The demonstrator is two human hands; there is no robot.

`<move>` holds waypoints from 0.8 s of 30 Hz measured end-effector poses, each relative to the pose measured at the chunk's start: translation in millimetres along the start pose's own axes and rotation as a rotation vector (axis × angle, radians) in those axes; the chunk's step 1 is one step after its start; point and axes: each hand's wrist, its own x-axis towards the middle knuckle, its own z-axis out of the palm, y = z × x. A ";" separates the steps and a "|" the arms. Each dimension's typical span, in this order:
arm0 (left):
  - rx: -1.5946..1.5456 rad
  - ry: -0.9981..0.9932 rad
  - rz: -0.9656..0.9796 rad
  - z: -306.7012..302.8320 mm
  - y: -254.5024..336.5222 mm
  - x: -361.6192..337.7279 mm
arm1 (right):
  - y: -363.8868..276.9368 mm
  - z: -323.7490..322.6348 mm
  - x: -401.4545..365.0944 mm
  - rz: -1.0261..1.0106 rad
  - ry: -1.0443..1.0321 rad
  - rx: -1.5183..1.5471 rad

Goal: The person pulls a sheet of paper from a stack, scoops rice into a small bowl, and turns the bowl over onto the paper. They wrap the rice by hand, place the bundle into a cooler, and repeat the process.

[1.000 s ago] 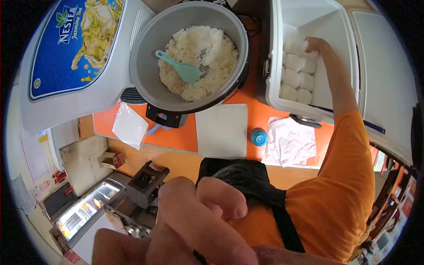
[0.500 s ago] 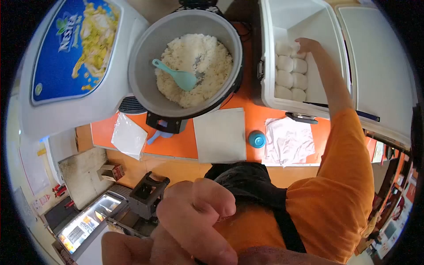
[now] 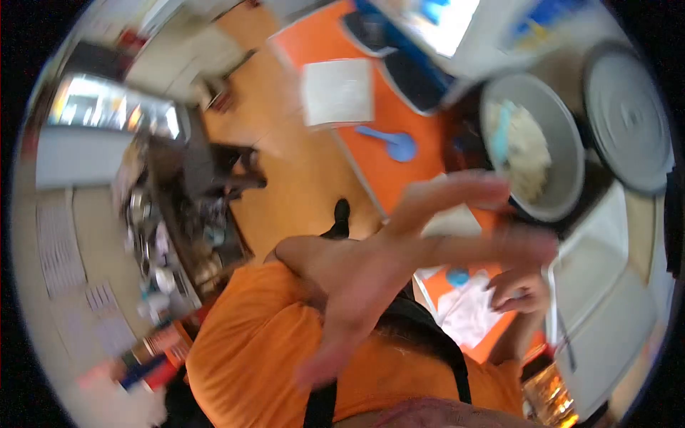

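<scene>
My left hand is large and blurred close to the camera, its fingers spread and nothing seen in them. It hangs before the orange counter and hides part of it. My right hand is above the counter's near end, fingers loosely bent and apart, with no object visible in it. Beside it lie a crumpled pale cloth and a small blue round container. Right of that hand stands the white cooler box; its inside is too blurred to make out. The rice cooker pot holds white rice and a light-blue paddle.
A blue paddle and a white sheet or packet lie on the counter. The cooker's round lid is raised at the right. Across the orange floor stands a cluttered dark shelf unit.
The view has swung left and turned. My right hand has come out of the cooler, where it was at white wrapped-looking portions. My left hand has risen and spread its fingers.
</scene>
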 end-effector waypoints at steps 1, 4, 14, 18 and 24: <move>0.043 -0.090 -0.106 -24.0 4.3 1.6 | 30.5 2.7 41.9 -0.060 -0.127 0.003; 0.127 -0.076 -0.309 -101.2 23.7 -41.9 | 88.8 67.0 167.9 0.246 0.119 0.305; 0.527 0.235 -1.007 -335.4 143.1 -137.5 | 167.9 139.8 487.4 0.396 -0.034 0.046; 0.689 0.341 -0.879 -449.2 123.9 -166.2 | 214.6 111.8 570.1 0.606 -0.277 -0.232; 0.688 0.503 -1.037 -622.0 101.2 -155.2 | 210.4 56.4 708.0 0.613 -0.327 -0.283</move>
